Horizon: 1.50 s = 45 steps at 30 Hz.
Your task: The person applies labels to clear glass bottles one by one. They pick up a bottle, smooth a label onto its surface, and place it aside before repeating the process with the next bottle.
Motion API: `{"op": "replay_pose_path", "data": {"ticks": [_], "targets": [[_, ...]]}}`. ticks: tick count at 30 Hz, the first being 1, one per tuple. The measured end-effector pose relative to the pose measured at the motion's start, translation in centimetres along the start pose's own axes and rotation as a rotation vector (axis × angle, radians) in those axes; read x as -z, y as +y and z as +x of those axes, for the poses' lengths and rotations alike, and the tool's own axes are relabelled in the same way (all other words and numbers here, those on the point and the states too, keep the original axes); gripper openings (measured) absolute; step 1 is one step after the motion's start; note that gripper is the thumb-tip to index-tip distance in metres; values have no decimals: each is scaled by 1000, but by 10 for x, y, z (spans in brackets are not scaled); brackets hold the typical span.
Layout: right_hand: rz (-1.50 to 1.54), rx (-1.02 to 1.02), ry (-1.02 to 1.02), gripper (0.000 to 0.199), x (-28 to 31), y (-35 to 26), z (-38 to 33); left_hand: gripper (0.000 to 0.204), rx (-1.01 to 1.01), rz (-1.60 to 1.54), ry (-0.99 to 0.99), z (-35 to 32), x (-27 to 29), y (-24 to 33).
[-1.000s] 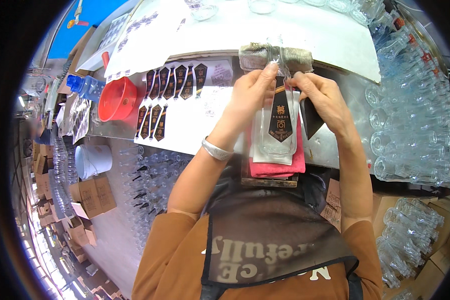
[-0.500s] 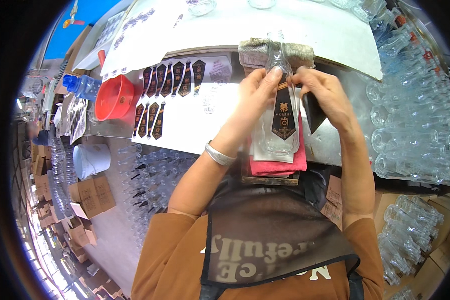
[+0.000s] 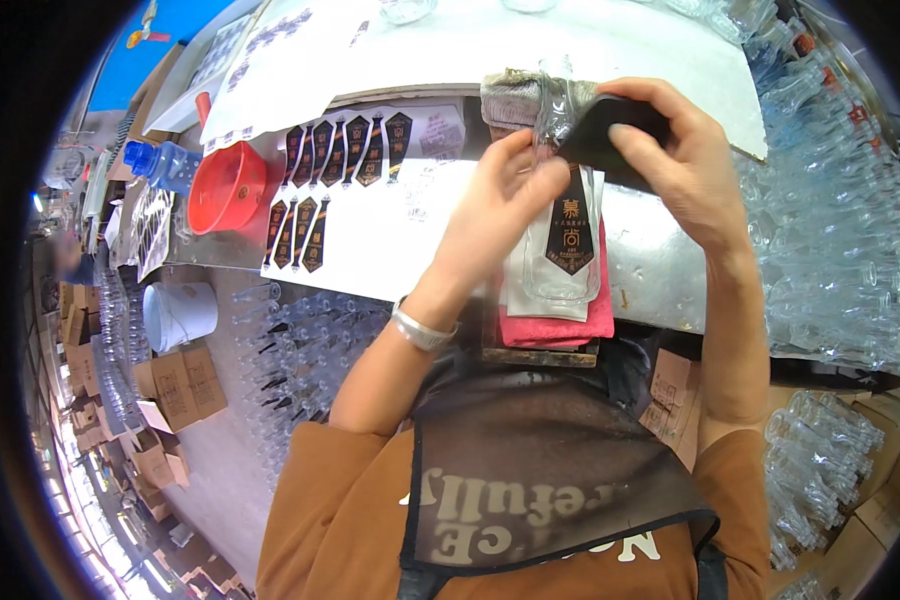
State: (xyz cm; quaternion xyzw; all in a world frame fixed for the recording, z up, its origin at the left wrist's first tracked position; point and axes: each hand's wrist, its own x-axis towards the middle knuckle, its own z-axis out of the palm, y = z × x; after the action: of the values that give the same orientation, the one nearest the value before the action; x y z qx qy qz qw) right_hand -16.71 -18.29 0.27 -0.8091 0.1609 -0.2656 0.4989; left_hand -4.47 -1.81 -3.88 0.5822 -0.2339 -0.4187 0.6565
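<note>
Black label on clear bottle

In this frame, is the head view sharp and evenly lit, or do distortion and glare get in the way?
Head view: heavy fisheye bend, the table edge curving toward a black rim; bright even light, the white tabletop nearly washed out; the clear bottle under the left hand and right hand stays sharp; stacked glass bottles at right merge into glare.

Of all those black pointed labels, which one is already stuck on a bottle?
The black label under the hands, on the clear bottle lying on the red cloth. The others remain in rows on white backing sheets.
</note>
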Motion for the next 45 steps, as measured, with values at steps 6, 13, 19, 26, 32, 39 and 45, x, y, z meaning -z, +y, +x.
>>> {"op": "replay_pose_path", "data": {"ticks": [6, 13, 19, 26, 32, 39, 45], "targets": [[-250, 231, 2, 25, -9, -27, 8, 126, -527, 818, -181, -48, 19, -15], [-473, 663, -135, 25, -30, -20, -38, 116, -636, 790, -45, -56, 13, -35], [-431, 450, -245, 28, -26, -36, -34, 120, -644, 800, -10, -61, 13, -38], [-137, 431, -306, 29, -15, -6, -75, 119, -572, 636, -105, -53, 19, -49], [-151, 437, -42, 35, -2, -2, -57, 115, -559, 698, -89, -56, 15, -39], [15, 102, -267, 29, -2, -25, -86, 112, -563, 723, -66, -58, 17, -36], [-304, 202, -7, 31, 3, -10, 3, 113, -525, 657, -113, -57, 19, -39]]}}
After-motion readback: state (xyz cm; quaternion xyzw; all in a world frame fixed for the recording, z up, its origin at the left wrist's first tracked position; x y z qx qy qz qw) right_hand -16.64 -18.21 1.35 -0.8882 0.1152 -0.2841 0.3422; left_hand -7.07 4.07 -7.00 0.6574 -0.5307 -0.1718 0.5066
